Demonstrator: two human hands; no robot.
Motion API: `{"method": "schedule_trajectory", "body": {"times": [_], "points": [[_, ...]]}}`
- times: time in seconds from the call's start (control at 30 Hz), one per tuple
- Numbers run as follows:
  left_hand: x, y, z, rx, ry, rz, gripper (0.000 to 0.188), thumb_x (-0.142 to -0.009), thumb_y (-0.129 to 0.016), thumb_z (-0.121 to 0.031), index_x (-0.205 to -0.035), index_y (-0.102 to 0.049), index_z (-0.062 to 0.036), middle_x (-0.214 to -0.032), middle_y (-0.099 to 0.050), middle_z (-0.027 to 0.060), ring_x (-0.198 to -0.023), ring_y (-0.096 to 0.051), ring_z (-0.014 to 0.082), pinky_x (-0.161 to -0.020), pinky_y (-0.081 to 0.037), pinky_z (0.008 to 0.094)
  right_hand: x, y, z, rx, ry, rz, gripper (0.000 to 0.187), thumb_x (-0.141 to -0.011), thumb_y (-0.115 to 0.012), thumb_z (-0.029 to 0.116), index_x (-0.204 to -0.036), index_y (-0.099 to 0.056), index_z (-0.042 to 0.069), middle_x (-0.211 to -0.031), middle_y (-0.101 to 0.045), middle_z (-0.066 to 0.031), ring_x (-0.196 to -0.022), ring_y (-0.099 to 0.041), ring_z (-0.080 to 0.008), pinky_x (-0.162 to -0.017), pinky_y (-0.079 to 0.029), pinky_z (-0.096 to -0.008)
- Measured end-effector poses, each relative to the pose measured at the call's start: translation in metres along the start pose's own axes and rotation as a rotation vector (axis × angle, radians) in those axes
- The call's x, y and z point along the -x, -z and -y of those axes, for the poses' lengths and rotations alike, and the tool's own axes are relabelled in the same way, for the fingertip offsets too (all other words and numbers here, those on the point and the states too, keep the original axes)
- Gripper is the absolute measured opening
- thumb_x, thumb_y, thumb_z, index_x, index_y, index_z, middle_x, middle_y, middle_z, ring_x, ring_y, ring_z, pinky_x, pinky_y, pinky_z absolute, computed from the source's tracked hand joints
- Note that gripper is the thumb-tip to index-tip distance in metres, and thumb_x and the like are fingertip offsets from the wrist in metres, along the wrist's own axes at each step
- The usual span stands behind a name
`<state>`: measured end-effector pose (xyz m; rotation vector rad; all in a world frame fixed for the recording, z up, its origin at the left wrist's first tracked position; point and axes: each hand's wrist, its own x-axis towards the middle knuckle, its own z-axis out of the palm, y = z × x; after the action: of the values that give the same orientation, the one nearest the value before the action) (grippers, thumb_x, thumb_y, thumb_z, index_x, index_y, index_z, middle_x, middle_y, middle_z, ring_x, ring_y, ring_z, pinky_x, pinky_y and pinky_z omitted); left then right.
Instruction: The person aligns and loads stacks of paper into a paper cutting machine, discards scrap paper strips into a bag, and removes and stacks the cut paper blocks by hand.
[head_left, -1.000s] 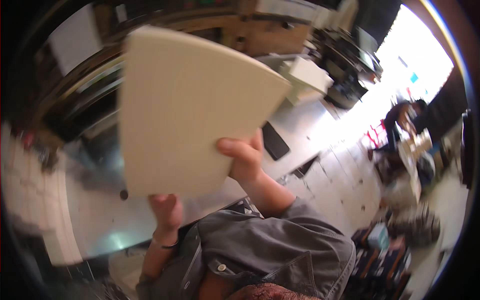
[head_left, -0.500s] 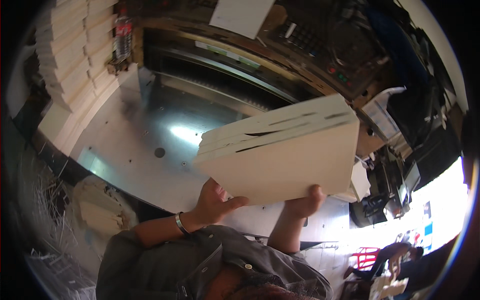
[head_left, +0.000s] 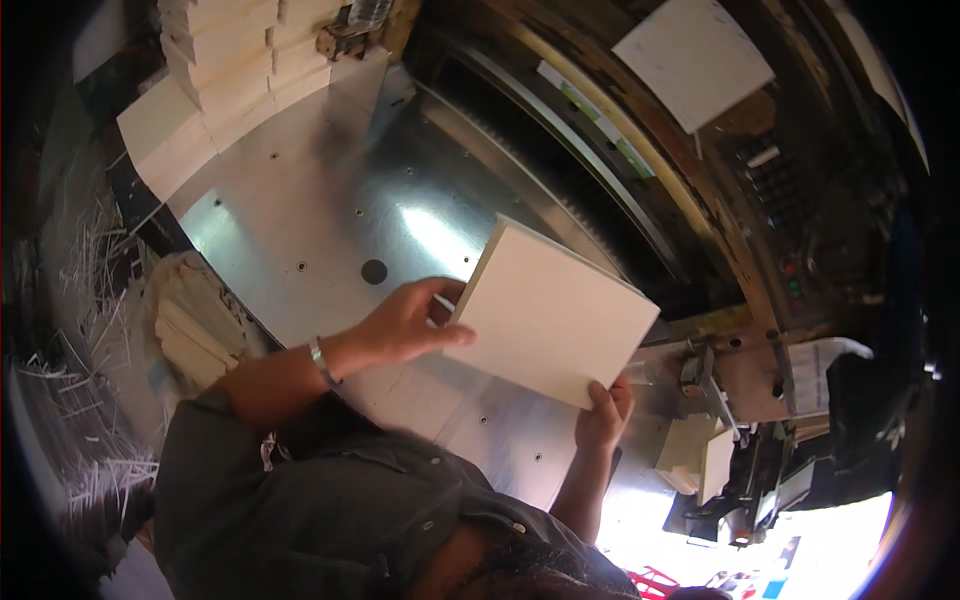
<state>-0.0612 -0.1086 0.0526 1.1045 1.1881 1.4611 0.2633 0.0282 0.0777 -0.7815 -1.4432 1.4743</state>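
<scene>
Between my two hands I hold a stack of cream paper (head_left: 555,315), its broad face tilted toward me above a metal worktable (head_left: 330,330). My left hand (head_left: 415,322) grips the stack's left edge, thumb on the front face and the other fingers partly behind it. At the lower right corner my right hand (head_left: 605,412) pinches the stack, thumb on the face. The stack's far side and the fingertips behind it are hidden.
Tall piles of cream paper (head_left: 215,75) stand at the far left. A machine with a dark slot (head_left: 560,170) runs along the back; a white sheet (head_left: 693,60) and keypad (head_left: 770,175) lie on it. Paper shreds (head_left: 75,400) fill the left side. Smaller paper blocks (head_left: 695,455) stand right.
The stack has turned in my hands, so its broad face shows now instead of its layered edge. The whole view has swung round, and my left hand has moved up the stack's side.
</scene>
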Motion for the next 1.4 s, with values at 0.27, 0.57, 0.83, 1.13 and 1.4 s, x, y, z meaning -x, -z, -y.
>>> {"method": "schedule_trajectory", "body": {"times": [0.27, 0.57, 0.83, 1.13, 1.4], "points": [[-0.151, 0.08, 0.015, -0.277, 0.301, -0.121, 0.088, -0.072, -0.086, -0.033, -0.144, -0.049, 0.0041, -0.097, -0.071, 0.0129, -0.081, -0.067, 0.0188, -0.061, -0.052, 0.0319, -0.13, -0.027, -0.1, -0.217, -0.464, -0.122, 0.036, -0.099, -0.063, 0.023, -0.124, -0.059, -0.003, -0.118, -0.067, -0.0183, -0.1, -0.071, -0.0345, -0.083, -0.064, -0.0452], [-0.292, 0.168, 0.048, -0.371, 0.027, -0.606, 0.102, -0.075, -0.084, -0.041, -0.145, -0.035, 0.0157, -0.14, -0.052, 0.0322, -0.13, -0.054, 0.0379, -0.106, -0.046, 0.0399, -0.318, -0.115, -0.151, -0.11, -0.5, -0.186, 0.042, -0.099, -0.067, 0.027, -0.13, -0.058, 0.001, -0.119, -0.066, -0.0212, -0.102, -0.069, -0.0362, -0.082, -0.065, -0.0477], [-0.358, 0.109, 0.075, 0.01, -0.239, -0.737, 0.117, -0.092, -0.067, -0.046, -0.155, 0.01, 0.0158, -0.164, 0.014, 0.0391, -0.155, 0.016, 0.0473, -0.128, 0.002, 0.0475, -0.453, -0.191, -0.177, -0.257, -0.486, -0.035, 0.036, -0.103, -0.054, 0.018, -0.127, -0.054, -0.009, -0.127, -0.062, -0.0239, -0.105, -0.07, -0.0326, -0.09, -0.063, -0.043], [-0.366, 0.13, 0.081, 0.113, -0.252, -0.704, 0.112, -0.091, -0.071, -0.04, -0.156, 0.002, 0.0146, -0.162, 0.006, 0.0401, -0.152, -0.015, 0.0538, -0.124, -0.031, 0.0452, -0.453, -0.245, -0.17, 0.037, -0.376, -0.061, 0.041, -0.11, -0.039, 0.024, -0.144, -0.046, 0.004, -0.138, -0.054, -0.0247, -0.126, -0.059, -0.0375, -0.108, -0.054, -0.0482], [-0.374, 0.12, 0.088, 0.007, -0.271, -0.852, 0.104, -0.085, -0.076, -0.037, -0.151, -0.016, 0.0159, -0.156, -0.014, 0.0366, -0.145, -0.03, 0.0523, -0.12, -0.033, 0.0516, -0.461, -0.234, -0.184, -0.094, -0.369, 0.014, 0.037, -0.107, -0.047, 0.024, -0.137, -0.051, 0.002, -0.14, -0.054, -0.0231, -0.128, -0.058, -0.0376, -0.108, -0.053, -0.0502]]}}
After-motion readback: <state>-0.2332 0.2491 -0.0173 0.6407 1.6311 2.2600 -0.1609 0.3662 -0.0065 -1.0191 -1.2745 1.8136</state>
